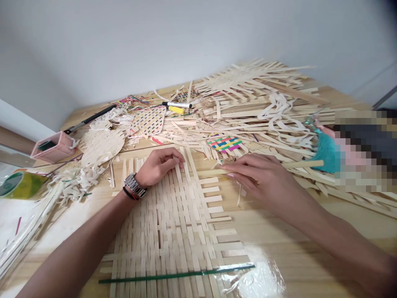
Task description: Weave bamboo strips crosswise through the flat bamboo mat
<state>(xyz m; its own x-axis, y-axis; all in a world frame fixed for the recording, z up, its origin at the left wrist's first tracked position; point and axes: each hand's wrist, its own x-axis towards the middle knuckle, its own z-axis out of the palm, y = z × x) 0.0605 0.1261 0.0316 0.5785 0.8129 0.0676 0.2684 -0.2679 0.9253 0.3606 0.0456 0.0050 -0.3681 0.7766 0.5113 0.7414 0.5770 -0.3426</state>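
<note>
A woven bamboo mat (164, 223) lies flat on the wooden worktop (297, 248), its unfinished strip ends jutting toward the right. The left hand (159, 165) rests on the mat's far edge, open with its fingers slightly curved. Just right of it, the right hand (257, 178) is closed around a long loose bamboo strip (302, 164) lying across the mat's far end. A green strip (176, 274) lies across the mat's near end. Beyond the mat sit a small multicoloured woven square (225, 143) and heaped bamboo strips (248, 103).
</note>
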